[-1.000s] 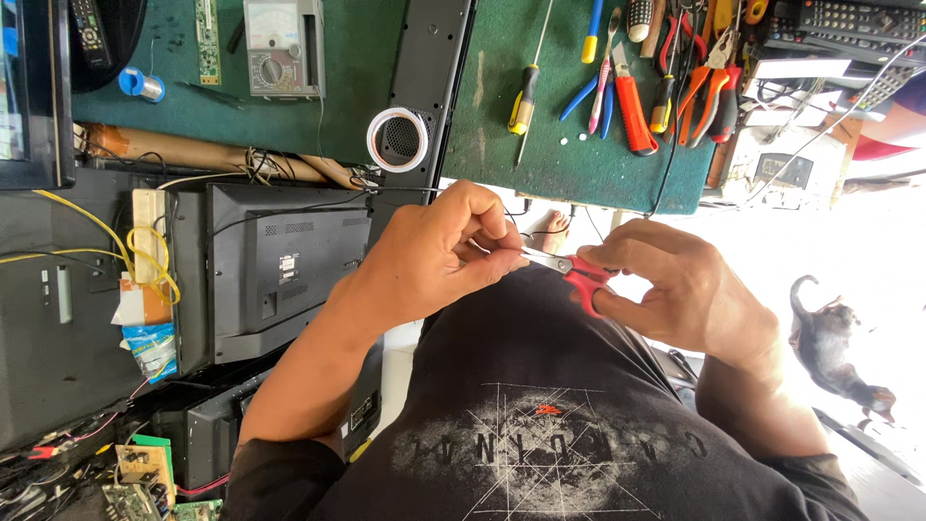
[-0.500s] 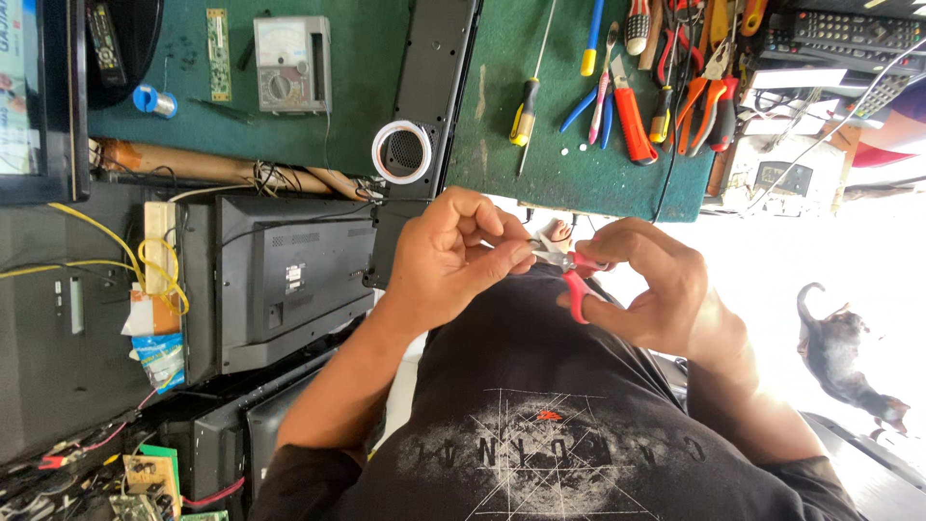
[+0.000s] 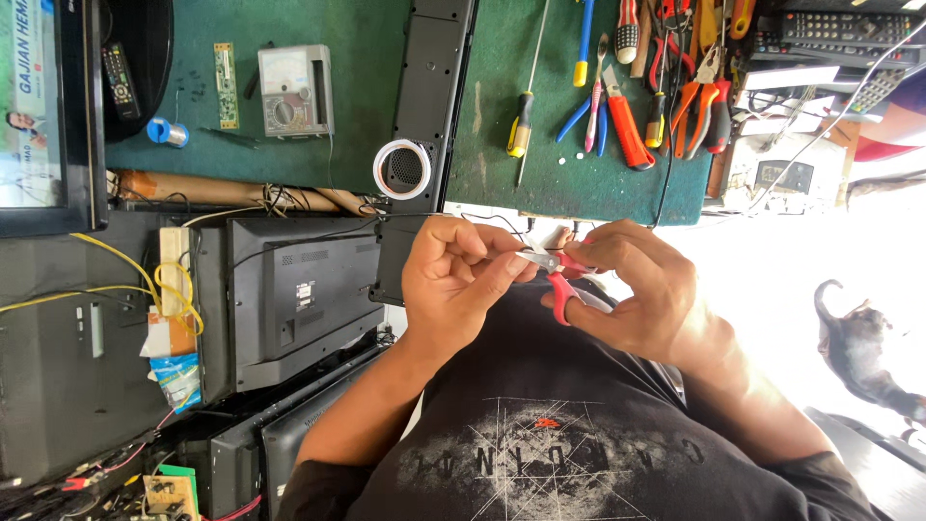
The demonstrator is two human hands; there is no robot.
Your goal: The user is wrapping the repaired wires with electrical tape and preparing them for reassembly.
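Both hands meet at frame centre, over the person's black printed shirt (image 3: 579,434). Left hand (image 3: 458,280) has its grip pinched narrow, thumb and fingertips closed on sth small & thin at approx 3 o'clock of the hand; can't tell what it is, prob. a fine wire end. Right hand (image 3: 641,294) is wrapped around red-handled cutters (image 3: 559,285), fingers closed on the handles, metal tip pointing to 9 o'clock and touching the left fingertips. Thin black wire (image 3: 492,224) loops just above the left hand at 12 o'clock.

Green bench (image 3: 569,164) fills the top. On it, at 12 o'clock from the hands: yellow/black screwdriver (image 3: 521,123), blue-handled tool (image 3: 582,43), orange pliers (image 3: 702,106), red-handled pliers (image 3: 629,130). At 11 o'clock, a white tape roll (image 3: 402,169) sits on a long black panel (image 3: 429,116). Further toward 10 o'clock: grey analog multimeter (image 3: 295,90), solder spool (image 3: 166,132), narrow green circuit strip (image 3: 226,85). At 9 o'clock, black TV back (image 3: 299,289) w/ yellow wires (image 3: 145,285) beside it. Dark cat (image 3: 863,352) at 3 o'clock, well apart.
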